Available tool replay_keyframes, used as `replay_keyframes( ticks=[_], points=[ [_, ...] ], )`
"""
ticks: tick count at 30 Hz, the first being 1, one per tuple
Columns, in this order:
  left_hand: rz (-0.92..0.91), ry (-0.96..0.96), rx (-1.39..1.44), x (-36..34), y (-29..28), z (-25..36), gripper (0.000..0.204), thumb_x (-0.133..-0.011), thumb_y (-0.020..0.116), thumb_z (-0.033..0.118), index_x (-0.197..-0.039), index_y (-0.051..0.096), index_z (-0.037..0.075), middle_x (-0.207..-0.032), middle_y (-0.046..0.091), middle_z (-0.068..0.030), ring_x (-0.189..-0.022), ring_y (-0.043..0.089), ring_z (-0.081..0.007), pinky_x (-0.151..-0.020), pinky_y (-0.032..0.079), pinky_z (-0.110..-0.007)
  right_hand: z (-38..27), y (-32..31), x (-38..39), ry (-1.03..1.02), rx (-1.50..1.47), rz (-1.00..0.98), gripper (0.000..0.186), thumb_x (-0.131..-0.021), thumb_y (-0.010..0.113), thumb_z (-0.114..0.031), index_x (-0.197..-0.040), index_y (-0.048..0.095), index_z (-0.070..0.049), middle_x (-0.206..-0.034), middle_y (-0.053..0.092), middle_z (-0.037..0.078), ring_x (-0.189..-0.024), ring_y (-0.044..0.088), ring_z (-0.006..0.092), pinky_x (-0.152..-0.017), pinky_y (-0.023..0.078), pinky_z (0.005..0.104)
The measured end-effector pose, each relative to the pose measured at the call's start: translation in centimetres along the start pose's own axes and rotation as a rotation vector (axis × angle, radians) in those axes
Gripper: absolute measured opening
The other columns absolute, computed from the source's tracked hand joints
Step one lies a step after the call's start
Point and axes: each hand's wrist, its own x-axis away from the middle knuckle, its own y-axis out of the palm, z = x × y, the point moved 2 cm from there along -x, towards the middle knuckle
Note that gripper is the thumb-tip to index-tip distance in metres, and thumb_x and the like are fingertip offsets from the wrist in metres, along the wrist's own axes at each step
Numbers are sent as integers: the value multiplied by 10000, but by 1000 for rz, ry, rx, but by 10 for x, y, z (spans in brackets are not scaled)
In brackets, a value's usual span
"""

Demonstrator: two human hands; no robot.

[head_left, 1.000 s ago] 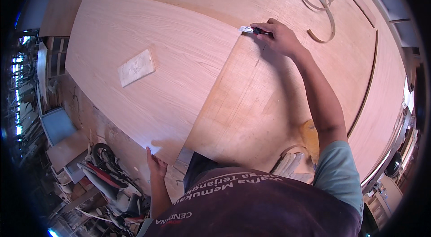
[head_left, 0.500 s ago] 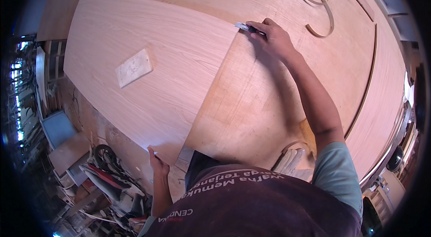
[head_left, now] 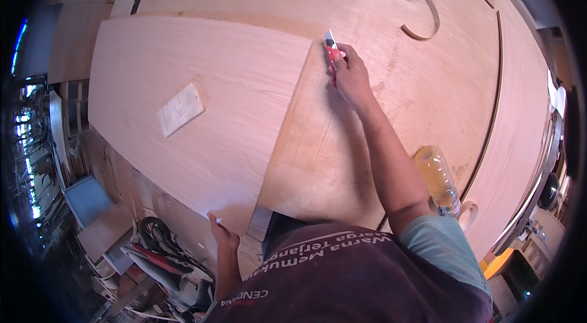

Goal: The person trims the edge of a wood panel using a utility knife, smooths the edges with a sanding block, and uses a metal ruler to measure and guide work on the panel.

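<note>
While the right hand [head_left: 351, 75] grips a cutter [head_left: 332, 57], the left hand [head_left: 221, 236] steadies the veneer sheet [head_left: 202, 109].

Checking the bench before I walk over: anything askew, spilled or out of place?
No spill or damage shows. One oddity: a plastic bottle of yellowish liquid lies on its side on the plywood table, beside the right forearm, where it could roll.

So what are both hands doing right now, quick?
Left hand: gripping the thin wood sheet at its near corner.
Right hand: closed around a red utility knife.

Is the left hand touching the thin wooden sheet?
Touching. The head view shows the left hand gripping the near corner of the thin wooden sheet.
</note>
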Motion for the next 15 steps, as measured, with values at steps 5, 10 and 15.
replay_keyframes(
  ticks=[5,10,15],
  points=[
    [51,10,-30,0,-3,1,776,-1052,409,697,-1484,490,57,-1441,611,-143,-1323,596,-322,-1109,503,-478,16,19,-4,-96,185,34,342,-1079,550,-260,-1338,621,-49,-1065,742,214,-989,724,344,-884,541,415],
    [74,21,-45,1,1,0,773,-1057,407,689,-1495,477,56,-1437,609,-146,-1324,595,-319,-1109,503,-478,15,22,-7,-83,156,29,330,-1076,558,-265,-1336,632,-75,-1090,742,220,-1028,719,369,-903,535,425],
    [49,43,-48,-4,-7,-2,769,-1063,399,683,-1498,472,53,-1444,598,-146,-1325,592,-318,-1113,499,-478,11,21,-7,-90,207,28,328,-1069,567,-265,-1333,642,-86,-1079,744,228,-1026,720,373,-904,535,427]
  ],
)
